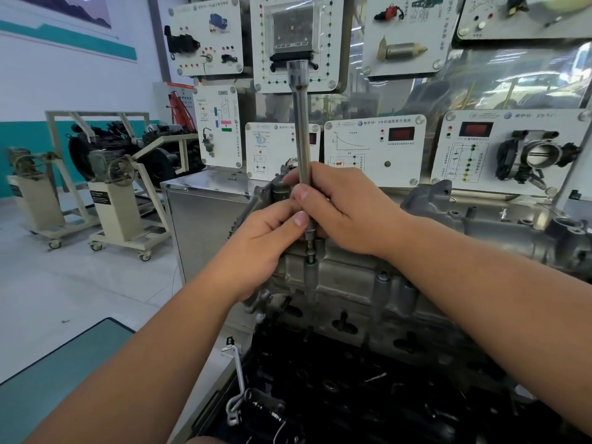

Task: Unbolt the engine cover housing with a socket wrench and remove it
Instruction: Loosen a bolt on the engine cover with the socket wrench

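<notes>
Head view:
- The socket wrench [301, 136] stood nearly upright, w/ its lower tip on a bolt [310, 254] at the upper edge of the engine cover housing [346, 283].
- The right hand [342, 208] was clamped round the lower part of the wrench shaft; the left hand [266, 245] was curled beside it, its thumb and fingers pinching the shaft near the tip, and it partly rested on the housing.
- The housing was not yet off; it sat on the engine in front of the person, approx. at the centre of the view.
- Risk, as I judge: the tool was long and held only low down, so the top could lean and the tip could slip off the bolt head, which rounds it.
- If the tip jumped, the left fingers, so close to the bolt, could be pinched against the metal.
- A loosened bolt could fall into the dark open part of the engine [368, 395] below; it would be hard to find there.
- Around: training panels [374, 152] w/ sensors and diagrams stood close behind the engine, also a throttle body [541, 155] on one panel.
- The top of the wrench reached up in front of these panels, so a wide swing could hit them.
- At left, engine stands [115, 193] on wheels stood well apart, on the floor; a steel cabinet [205, 219] was just beside the engine.
- Loose metal parts [246, 402] lay at the lower edge; they were not in the way.
</notes>
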Demonstrator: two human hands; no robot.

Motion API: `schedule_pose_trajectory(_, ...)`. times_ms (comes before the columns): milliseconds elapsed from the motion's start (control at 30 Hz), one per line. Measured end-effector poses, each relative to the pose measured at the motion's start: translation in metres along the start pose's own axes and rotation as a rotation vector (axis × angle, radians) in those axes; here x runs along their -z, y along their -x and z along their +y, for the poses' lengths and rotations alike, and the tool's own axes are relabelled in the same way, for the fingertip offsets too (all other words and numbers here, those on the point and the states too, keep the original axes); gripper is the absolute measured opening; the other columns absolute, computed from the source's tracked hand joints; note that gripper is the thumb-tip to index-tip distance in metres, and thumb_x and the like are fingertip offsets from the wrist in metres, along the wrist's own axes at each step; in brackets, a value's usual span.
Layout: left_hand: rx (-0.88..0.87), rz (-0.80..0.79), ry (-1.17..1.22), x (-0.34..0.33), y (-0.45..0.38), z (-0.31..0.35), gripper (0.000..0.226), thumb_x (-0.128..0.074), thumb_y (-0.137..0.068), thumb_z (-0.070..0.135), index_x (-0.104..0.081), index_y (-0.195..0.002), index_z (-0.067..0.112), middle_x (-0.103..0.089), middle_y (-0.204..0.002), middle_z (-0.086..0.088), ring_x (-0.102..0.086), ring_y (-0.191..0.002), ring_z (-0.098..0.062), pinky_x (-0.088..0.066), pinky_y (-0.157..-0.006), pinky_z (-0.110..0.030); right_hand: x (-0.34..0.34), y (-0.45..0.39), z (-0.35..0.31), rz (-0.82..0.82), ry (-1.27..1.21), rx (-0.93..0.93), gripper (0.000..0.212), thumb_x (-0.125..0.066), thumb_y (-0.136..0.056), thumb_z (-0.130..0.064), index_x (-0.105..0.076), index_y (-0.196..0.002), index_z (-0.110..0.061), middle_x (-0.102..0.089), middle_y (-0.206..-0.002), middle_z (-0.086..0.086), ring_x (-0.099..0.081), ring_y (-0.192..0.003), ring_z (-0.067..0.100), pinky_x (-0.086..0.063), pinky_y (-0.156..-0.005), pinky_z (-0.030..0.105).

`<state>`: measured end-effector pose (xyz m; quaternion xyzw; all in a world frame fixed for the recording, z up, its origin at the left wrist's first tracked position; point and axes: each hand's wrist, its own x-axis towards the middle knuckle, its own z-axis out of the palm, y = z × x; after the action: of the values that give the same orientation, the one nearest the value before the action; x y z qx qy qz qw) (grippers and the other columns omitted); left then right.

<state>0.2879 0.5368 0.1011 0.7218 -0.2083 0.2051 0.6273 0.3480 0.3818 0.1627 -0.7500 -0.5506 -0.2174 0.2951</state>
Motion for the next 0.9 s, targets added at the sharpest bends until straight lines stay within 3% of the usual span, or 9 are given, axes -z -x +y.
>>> schedule_pose_trajectory(133,-0.044,0.025,0.001,-0.0052,-0.0005,0.0012,0.015,-0.064,-0.090,0.036,-0.074,-0.101,0.041,-0.074,-0.094,0.010,-0.068,-0.094,-0.006,-0.054,-0.084,-0.024,0.0015,0.0004,-0.0017,0.073,-0.042,-0.013,0.043,-0.046,-0.097,-0.040,-0.065,-0.111,-0.005,-0.069,-0.082,0.001,-0.064,-0.077,0.016,-0.051,-0.073,0.036)
schedule_pose_trajectory(200,-0.061,0.019,-0.010,-0.0079,-0.0008,0.0034,0.017,-0.064,-0.090,0.032,-0.073,-0.101,0.043,-0.072,-0.094,0.010,-0.068,-0.093,-0.004,-0.054,-0.084,-0.020,0.0013,-0.0001,-0.0014,0.115,-0.019,0.006,0.036,-0.053,-0.096,-0.039,-0.067,-0.107,-0.008,-0.070,-0.083,0.002,-0.064,-0.076,0.015,-0.050,-0.072,0.035)
schedule_pose_trajectory(300,-0.047,0.026,-0.016,-0.0080,-0.0002,0.0051,0.020,-0.060,-0.092,0.039,-0.073,-0.105,0.045,-0.075,-0.106,0.008,-0.069,-0.104,-0.008,-0.054,-0.089,-0.022,0.0005,-0.0008,-0.0014,0.099,-0.024,0.008,0.033,-0.048,-0.098,-0.034,-0.066,-0.103,-0.007,-0.063,-0.076,-0.005,-0.060,-0.072,0.010,-0.050,-0.071,0.033)
schedule_pose_trajectory(400,-0.009,-0.001,-0.016,-0.0042,0.0009,0.0050,0.027,-0.054,-0.095,0.046,-0.072,-0.115,0.045,-0.074,-0.121,0.004,-0.066,-0.119,-0.014,-0.051,-0.099,-0.028,0.0008,-0.0007,-0.0026,0.051,-0.038,0.015,0.039,-0.039,-0.099,-0.031,-0.065,-0.114,-0.006,-0.061,-0.079,-0.009,-0.056,-0.073,0.007,-0.049,-0.074,0.028)
schedule_pose_trajectory(467,0.005,-0.006,-0.021,-0.0033,0.0010,0.0055,0.027,-0.055,-0.095,0.047,-0.073,-0.114,0.041,-0.075,-0.118,0.000,-0.068,-0.116,-0.018,-0.052,-0.097,-0.032,0.0020,-0.0006,-0.0024,0.030,-0.048,-0.009,0.043,-0.037,-0.098,-0.033,-0.064,-0.119,-0.006,-0.066,-0.087,-0.010,-0.060,-0.078,0.005,-0.050,-0.078,0.028)
schedule_pose_trajectory(567,-0.017,0.015,-0.016,-0.0057,0.0005,0.0047,0.020,-0.060,-0.093,0.042,-0.075,-0.106,0.039,-0.076,-0.105,0.002,-0.071,-0.103,-0.014,-0.054,-0.089,-0.028,0.0034,0.0001,-0.0035,0.040,-0.056,-0.011,0.045,-0.041,-0.097,-0.039,-0.063,-0.120,-0.006,-0.060,-0.080,-0.029,-0.060,-0.075,-0.003,-0.050,-0.076,0.026)
schedule_pose_trajectory(700,-0.052,0.028,-0.019,-0.0101,-0.0006,0.0055,0.018,-0.063,-0.090,0.036,-0.074,-0.102,0.044,-0.074,-0.095,0.010,-0.069,-0.094,-0.005,-0.054,-0.084,-0.020,0.0032,-0.0001,-0.0035,0.126,-0.043,-0.021,0.041,-0.054,-0.094,-0.044,-0.059,-0.120,-0.012,-0.069,-0.088,-0.005,-0.065,-0.082,0.011,-0.053,-0.077,0.036)
schedule_pose_trajectory(833,0.003,0.009,0.042,-0.0057,0.0010,0.0059,0.024,-0.057,-0.095,0.042,-0.075,-0.111,0.040,-0.074,-0.114,0.002,-0.068,-0.111,-0.012,-0.054,-0.091,-0.025,0.0011,-0.0012,-0.0032,0.043,-0.068,-0.007,0.034,-0.043,-0.102,-0.035,-0.057,-0.122,-0.012,-0.061,-0.077,-0.014,-0.061,-0.070,-0.003,-0.049,-0.069,0.024)
schedule_pose_trajectory(900,0.036,-0.010,0.054,-0.0029,0.0014,0.0055,0.028,-0.055,-0.096,0.044,-0.074,-0.115,0.037,-0.073,-0.122,-0.003,-0.067,-0.117,-0.018,-0.054,-0.096,-0.030,0.0006,-0.0019,-0.0037,-0.004,-0.067,-0.009,0.037,-0.035,-0.101,-0.036,-0.057,-0.120,-0.014,-0.064,-0.082,-0.009,-0.061,-0.077,0.002,-0.050,-0.075,0.030)
